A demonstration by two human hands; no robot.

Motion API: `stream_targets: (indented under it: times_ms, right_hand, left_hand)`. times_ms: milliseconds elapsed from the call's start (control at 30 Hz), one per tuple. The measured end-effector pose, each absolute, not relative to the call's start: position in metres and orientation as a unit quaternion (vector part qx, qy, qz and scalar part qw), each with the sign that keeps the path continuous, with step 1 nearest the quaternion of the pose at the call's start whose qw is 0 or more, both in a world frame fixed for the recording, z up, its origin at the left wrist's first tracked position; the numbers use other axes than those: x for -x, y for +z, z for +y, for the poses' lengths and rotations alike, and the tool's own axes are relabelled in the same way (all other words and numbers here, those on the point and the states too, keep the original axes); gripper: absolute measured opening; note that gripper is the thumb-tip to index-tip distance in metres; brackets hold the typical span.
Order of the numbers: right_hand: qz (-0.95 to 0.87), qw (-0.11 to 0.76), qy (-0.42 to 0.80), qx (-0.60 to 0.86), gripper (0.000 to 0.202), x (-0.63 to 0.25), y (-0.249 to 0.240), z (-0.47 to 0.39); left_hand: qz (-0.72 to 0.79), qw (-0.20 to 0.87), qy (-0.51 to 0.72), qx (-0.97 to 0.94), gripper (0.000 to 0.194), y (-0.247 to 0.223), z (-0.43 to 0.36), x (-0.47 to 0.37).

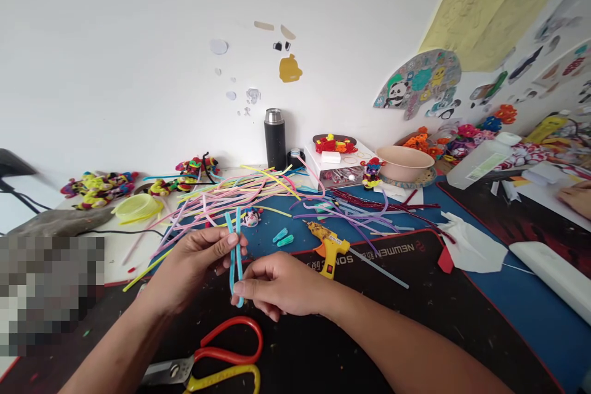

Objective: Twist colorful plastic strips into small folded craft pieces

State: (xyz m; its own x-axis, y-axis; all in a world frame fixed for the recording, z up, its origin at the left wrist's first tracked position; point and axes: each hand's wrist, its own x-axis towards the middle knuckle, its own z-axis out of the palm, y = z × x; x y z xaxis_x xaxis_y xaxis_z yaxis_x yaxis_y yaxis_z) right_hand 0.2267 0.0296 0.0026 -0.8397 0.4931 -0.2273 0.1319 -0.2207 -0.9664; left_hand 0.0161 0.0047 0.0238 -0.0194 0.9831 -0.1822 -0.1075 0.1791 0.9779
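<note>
A light-blue pipe cleaner (239, 252), folded into a narrow upright loop, is held between both hands above the black desk mat. My left hand (196, 261) pinches it near the upper part, where two ends stick up. Lower down, at the bent end, my right hand (281, 283) grips it between thumb and fingers. Just beyond lie small folded teal pipe-cleaner pieces (283, 237). A yellow glue gun (329, 247) rests past my right hand. Scissors (207, 360) with red and yellow handles lie open below my hands.
Many pink and yellow pipe cleaners (217, 194) spread behind my hands, purple ones (364, 218) to the right. At the wall stand a black thermos (275, 138), a white box (323, 166) and a beige bowl (405, 163). Another person's hand (577, 200) shows at the right edge.
</note>
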Motion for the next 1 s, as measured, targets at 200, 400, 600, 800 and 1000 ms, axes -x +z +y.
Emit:
stream_targets:
  times_ms: [200, 400, 600, 800, 1000]
  right_hand:
    - [-0.564, 0.258, 0.735, 0.274, 0.054, -0.226, 0.005, 0.036]
    - [-0.511, 0.335, 0.730, 0.306, 0.053, -0.226, 0.003, 0.041]
    - [-0.514, 0.345, 0.720, 0.313, 0.053, -0.225, 0.003, 0.040]
    - [-0.536, 0.351, 0.704, 0.305, 0.045, -0.223, 0.000, 0.039]
    - [-0.543, 0.360, 0.700, 0.293, 0.043, -0.223, 0.002, 0.038]
  left_hand:
    - [0.524, 0.590, 0.467, -0.400, 0.038, 0.027, 0.005, -0.015]
    - [0.525, 0.626, 0.371, -0.442, 0.036, 0.029, -0.001, -0.022]
    - [0.509, 0.643, 0.322, -0.473, 0.047, 0.029, -0.002, -0.027]
    - [0.506, 0.649, 0.342, -0.453, 0.037, 0.019, -0.003, -0.025]
    - [0.503, 0.657, 0.335, -0.450, 0.038, 0.020, -0.004, -0.027]
